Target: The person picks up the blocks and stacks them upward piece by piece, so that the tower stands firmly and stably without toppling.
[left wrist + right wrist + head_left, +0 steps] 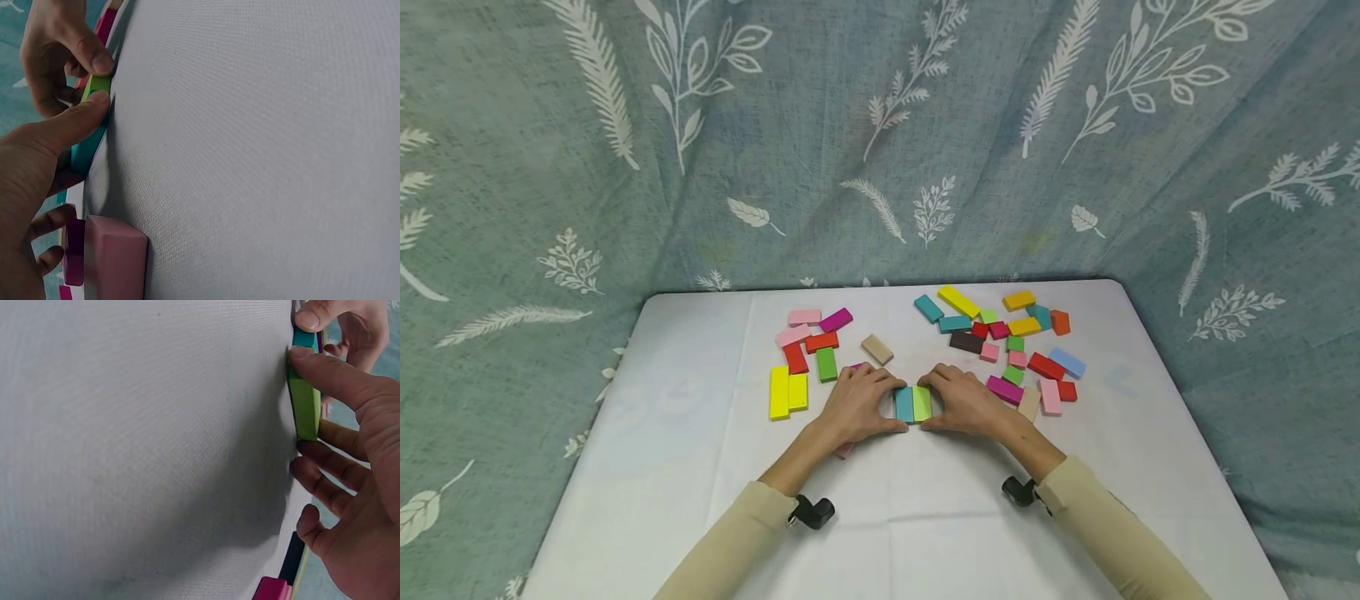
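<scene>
At the middle of the table, a teal block (904, 406) and a light green block (921, 404) lie side by side, touching. My left hand (859, 402) pinches the teal block between thumb and fingers from the left. From the right, my right hand (966, 402) holds the light green block the same way. The right wrist view shows the thumb on the near end of the green block (305, 406). Beneath my left hand, a pink block (119, 259) and a magenta block (74, 253) are close to the fingers, partly hidden in the head view.
Left of my hands lie scattered blocks, among them a long yellow block (779, 392), a green block (826, 364) and a tan block (877, 349). Many more are spread at the right, including a dark brown block (966, 342) and a blue block (1067, 362). A white cloth (677, 467) covers the table.
</scene>
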Demonstrator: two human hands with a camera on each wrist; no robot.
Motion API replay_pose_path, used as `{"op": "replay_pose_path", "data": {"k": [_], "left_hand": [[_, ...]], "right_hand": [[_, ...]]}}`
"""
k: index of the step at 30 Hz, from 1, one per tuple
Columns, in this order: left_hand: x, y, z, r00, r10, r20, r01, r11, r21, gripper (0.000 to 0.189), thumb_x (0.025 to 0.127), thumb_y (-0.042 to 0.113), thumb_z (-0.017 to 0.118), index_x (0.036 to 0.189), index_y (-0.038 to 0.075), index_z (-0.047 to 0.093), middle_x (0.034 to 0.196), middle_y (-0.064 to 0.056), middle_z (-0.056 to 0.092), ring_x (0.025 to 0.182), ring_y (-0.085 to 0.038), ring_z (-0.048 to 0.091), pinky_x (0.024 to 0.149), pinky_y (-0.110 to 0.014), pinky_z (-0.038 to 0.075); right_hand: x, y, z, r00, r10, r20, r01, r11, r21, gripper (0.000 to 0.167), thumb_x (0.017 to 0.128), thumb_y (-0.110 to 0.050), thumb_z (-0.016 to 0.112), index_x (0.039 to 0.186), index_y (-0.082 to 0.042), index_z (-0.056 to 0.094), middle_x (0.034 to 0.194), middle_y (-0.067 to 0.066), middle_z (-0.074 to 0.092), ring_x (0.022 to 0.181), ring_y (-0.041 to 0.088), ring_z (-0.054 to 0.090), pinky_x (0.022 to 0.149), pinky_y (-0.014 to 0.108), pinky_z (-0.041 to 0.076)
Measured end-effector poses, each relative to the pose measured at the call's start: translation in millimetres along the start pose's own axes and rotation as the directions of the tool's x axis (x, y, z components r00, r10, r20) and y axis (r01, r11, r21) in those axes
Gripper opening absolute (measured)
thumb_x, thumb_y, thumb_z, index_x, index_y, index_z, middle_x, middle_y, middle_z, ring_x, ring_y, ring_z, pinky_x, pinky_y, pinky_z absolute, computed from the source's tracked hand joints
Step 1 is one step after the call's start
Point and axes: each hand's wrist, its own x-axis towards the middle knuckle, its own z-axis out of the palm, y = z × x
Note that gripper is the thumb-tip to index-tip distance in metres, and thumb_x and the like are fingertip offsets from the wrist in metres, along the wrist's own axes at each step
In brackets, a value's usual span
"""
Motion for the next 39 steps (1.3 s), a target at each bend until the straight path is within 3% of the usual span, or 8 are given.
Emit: {"op": "replay_pose_path", "data": {"k": [14,18,22,26,30,39], "left_hand": [[-1.4,-1.8,-4.5,1.0,-0.009,0.004,0.009,1.0,0.002,0.08,0.071,0.073,0.076,0.138,0.031,0.062,0.134,0.005,0.063,0.116,-0.022,0.05,0.099,-0.05,0.034],[-3.6,-10.9,-12.0,1.0,-0.021,-0.02,0.02,0.999,-0.033,0.084,0.07,0.071,0.077,0.142,0.03,0.059,0.138,0.003,0.061,0.12,-0.025,0.05,0.1,-0.051,0.034],[-6.8,-25.0,-21.4,0.997,-0.075,-0.032,0.073,0.996,-0.056,0.085,0.07,0.067,0.08,0.144,0.03,0.057,0.138,0.0,0.06,0.124,-0.026,0.048,0.102,-0.053,0.032],[-10.6,-37.5,-26.9,0.991,-0.132,-0.019,0.131,0.991,-0.037,0.086,0.069,0.063,0.082,0.144,0.029,0.057,0.138,-0.002,0.059,0.128,-0.028,0.045,0.102,-0.055,0.032],[-13.1,-45.7,-26.4,0.988,-0.156,0.009,0.156,0.988,-0.016,0.086,0.071,0.062,0.081,0.145,0.026,0.056,0.14,-0.003,0.056,0.131,-0.03,0.042,0.104,-0.055,0.031],[-17.4,-54.7,-21.7,0.985,-0.173,0.005,0.173,0.985,-0.009,0.084,0.074,0.058,0.081,0.146,0.025,0.055,0.141,-0.005,0.055,0.132,-0.031,0.04,0.104,-0.054,0.031]], "right_hand": [[-1.7,4.1,-4.4,1.0,-0.007,0.017,0.006,1.0,0.026,0.077,0.074,-0.055,0.085,0.138,-0.022,0.058,0.132,-0.001,0.057,0.12,0.018,0.053,0.106,0.049,0.043],[0.8,15.7,-19.6,1.0,0.013,0.006,-0.014,0.994,0.112,0.073,0.079,-0.052,0.082,0.14,-0.02,0.058,0.134,0.002,0.057,0.122,0.022,0.053,0.104,0.05,0.045],[7.4,37.4,-39.1,0.997,0.055,-0.056,-0.045,0.986,0.163,0.06,0.088,-0.04,0.078,0.14,-0.017,0.058,0.134,0.006,0.055,0.121,0.026,0.053,0.101,0.051,0.048],[15.9,60.8,-51.5,0.989,0.111,-0.102,-0.099,0.988,0.118,0.053,0.093,-0.032,0.073,0.141,-0.015,0.057,0.135,0.01,0.055,0.119,0.03,0.053,0.102,0.053,0.047],[22.1,73.4,-56.9,0.981,0.173,-0.083,-0.169,0.984,0.05,0.056,0.094,-0.027,0.072,0.145,-0.015,0.053,0.142,0.013,0.054,0.123,0.033,0.052,0.104,0.054,0.044],[33.6,68.6,-51.1,0.964,0.264,-0.019,-0.264,0.964,0.019,0.058,0.094,-0.028,0.072,0.147,-0.016,0.05,0.13,0.014,0.057,0.109,0.03,0.055,0.098,0.05,0.049]]}}
